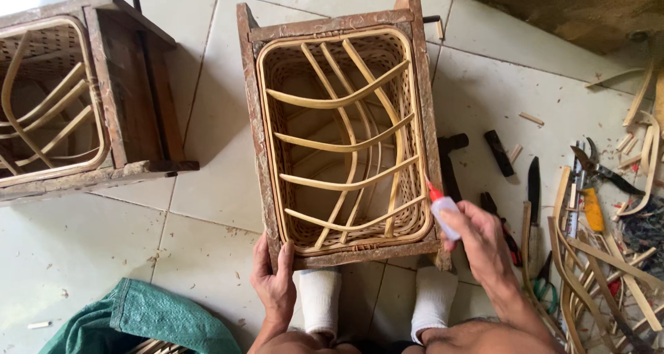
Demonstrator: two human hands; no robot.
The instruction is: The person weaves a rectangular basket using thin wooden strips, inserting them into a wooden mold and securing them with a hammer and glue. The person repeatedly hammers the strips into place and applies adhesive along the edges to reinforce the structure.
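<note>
We note the rattan basket [344, 140] seated in its worn wooden frame [257, 126] on the tiled floor [207, 209]; our left hand [274, 283] is closed on the frame's near corner; our right hand [482, 240] is wrapped round a small glue bottle [443, 205], red nozzle at the basket's right rim; hand tools [532, 188] lie right of the frame; a second framed basket [48, 98] stands to its left.

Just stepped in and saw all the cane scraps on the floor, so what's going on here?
A person sits over a woven rattan basket set in a wooden frame. Their left hand grips the frame's near corner, while the right hand holds a small glue bottle with its red tip at the basket's right rim. A second framed basket stands to the left; hand tools and rattan strips lie to the right.
</note>
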